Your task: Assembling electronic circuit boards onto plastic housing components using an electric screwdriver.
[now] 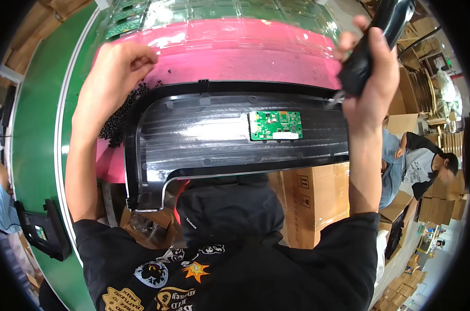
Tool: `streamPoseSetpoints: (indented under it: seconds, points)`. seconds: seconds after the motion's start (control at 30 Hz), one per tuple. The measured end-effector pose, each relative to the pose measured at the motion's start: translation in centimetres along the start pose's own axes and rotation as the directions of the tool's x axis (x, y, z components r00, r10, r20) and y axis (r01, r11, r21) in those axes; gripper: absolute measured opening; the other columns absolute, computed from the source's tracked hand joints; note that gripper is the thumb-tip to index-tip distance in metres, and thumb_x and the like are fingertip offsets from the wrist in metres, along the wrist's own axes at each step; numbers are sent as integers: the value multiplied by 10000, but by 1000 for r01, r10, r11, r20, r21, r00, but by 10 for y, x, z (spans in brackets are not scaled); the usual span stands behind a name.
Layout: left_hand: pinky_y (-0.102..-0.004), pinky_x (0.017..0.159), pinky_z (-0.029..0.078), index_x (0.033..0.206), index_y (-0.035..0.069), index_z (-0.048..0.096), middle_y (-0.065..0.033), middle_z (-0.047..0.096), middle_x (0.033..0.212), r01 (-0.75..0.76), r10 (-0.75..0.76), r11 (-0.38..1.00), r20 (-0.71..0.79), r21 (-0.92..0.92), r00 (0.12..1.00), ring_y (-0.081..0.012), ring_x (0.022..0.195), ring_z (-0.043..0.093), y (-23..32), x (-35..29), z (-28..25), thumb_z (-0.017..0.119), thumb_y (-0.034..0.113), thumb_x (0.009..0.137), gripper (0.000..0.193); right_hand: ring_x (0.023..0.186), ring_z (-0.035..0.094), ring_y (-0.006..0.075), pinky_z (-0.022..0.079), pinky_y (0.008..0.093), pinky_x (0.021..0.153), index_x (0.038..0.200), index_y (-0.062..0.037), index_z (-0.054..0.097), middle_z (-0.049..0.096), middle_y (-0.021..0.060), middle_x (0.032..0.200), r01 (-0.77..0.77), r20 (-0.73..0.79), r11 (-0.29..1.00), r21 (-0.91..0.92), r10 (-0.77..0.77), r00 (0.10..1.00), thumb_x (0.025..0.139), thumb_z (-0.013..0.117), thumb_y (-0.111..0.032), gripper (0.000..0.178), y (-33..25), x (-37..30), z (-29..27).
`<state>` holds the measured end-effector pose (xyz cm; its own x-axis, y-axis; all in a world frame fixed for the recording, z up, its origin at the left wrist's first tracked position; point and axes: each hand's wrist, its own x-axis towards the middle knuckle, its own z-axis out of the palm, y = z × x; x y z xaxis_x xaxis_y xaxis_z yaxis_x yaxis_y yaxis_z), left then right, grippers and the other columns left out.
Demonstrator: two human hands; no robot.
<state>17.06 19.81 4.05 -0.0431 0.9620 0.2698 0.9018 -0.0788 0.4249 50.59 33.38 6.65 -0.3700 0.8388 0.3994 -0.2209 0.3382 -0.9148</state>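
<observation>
Circuit board (276, 125), green and bare, lies inside the black plastic panel (204, 132), a little right of its middle. Its components face up, so any loose metal or a slipping tip landing there could short or scratch it.

The panel's near edge appears to reach past the pink mat (276, 65), over the cardboard box (323, 207) below; if you lean hard on that edge, the panel could tip or slide toward you.

Your right hand (372, 72) is wrapped around a black tool (356, 67) above the panel's far right corner. Blur hides your exact grip, and the metal tip (338, 97) hangs close to the rim; a careless swing could gouge the plastic.

Your left hand (118, 67) hovers at the far left, its fingers curled in toward the thumb; you cannot tell from this view whether they pinch anything. Just nearer, a heap of small black pieces (113, 127) lies against the panel's left side. Brush it with your forearm and pieces could scatter, or drop unnoticed into the panel beside the board.
</observation>
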Motion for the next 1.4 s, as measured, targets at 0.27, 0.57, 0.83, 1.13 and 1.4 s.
streamPoseSetpoints:
  seconds: [0.27, 0.57, 0.83, 1.13, 1.4]
  points:
    - [-273, 764, 552, 911, -11, 733, -64, 730, 859, -183, 324, 864, 239, -468, 915, -133, 793, 676, 93, 26, 15, 750, -23, 775, 138, 626, 445, 84, 375, 257, 687, 1133, -12, 519, 485, -11, 798, -69, 178, 605, 793, -123, 976, 921, 642, -396, 456, -8, -28, 33]
    - [-268, 727, 591, 959, -60, 728, -142, 735, 871, 291, 369, 409, 449, -865, 814, -173, 759, 722, 84, 31, 35, 782, -3, 812, 167, 538, 509, 35, 457, 230, 618, 1055, -75, 517, 495, -34, 783, 74, 38, 588, 805, -176, 984, 807, 729, -288, 390, -40, -54, 44]
    - [-263, 747, 584, 1002, -42, 722, -122, 744, 903, -5, 382, 619, 295, -786, 876, -153, 815, 722, 87, 30, 36, 763, -19, 817, 191, 497, 513, 38, 450, 220, 602, 947, -128, 509, 524, -39, 754, 280, -41, 682, 676, -344, 938, 747, 751, -245, 335, -46, -69, 37]
    - [-253, 743, 583, 975, -20, 721, -94, 740, 910, 52, 325, 576, 287, -816, 901, -146, 826, 729, 87, 23, 44, 782, -34, 793, 192, 506, 521, 50, 438, 227, 616, 929, -135, 516, 530, -44, 753, 359, -91, 698, 620, -390, 916, 706, 766, -253, 356, -42, -66, 36]
    - [-261, 749, 583, 1000, -28, 692, -88, 726, 898, -96, 416, 593, 203, -799, 886, -147, 843, 718, 90, 24, 56, 734, -78, 814, 197, 509, 507, 45, 421, 242, 637, 963, -128, 506, 519, -30, 804, 317, -48, 769, 556, -351, 935, 716, 785, -273, 400, -37, -70, 28]
